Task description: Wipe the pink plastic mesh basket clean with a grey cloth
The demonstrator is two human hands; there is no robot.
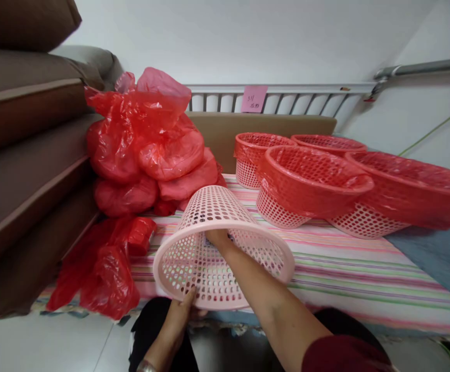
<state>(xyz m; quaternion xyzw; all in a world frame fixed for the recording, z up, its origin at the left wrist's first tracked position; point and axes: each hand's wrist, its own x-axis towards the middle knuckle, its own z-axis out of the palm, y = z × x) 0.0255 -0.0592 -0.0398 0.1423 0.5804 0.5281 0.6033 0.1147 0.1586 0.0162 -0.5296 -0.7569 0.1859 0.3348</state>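
A pale pink perforated plastic basket (213, 204) lies tilted on its side, its open mouth facing me. At the lower rim, my left hand (184, 310) grips the edge with the thumb on the inside. My right hand (218, 237) reaches deep into the basket, and its fingers are mostly hidden. A small patch of bluish, dark material shows beside those fingers; it looks like cloth, but I cannot make it out. To the left, a roll of red plastic bags (141, 235) rests on loose red plastic film (108, 279).
Several baskets lined with red bags, one in front (314, 181), stand at the right. Puffed red plastic bags (151, 144) are heaped at the back left, beside stacked brown cushions (31, 129). A striped cloth (326, 263) covers the surface. Behind is a white radiator (283, 103) with a pink note (254, 98).
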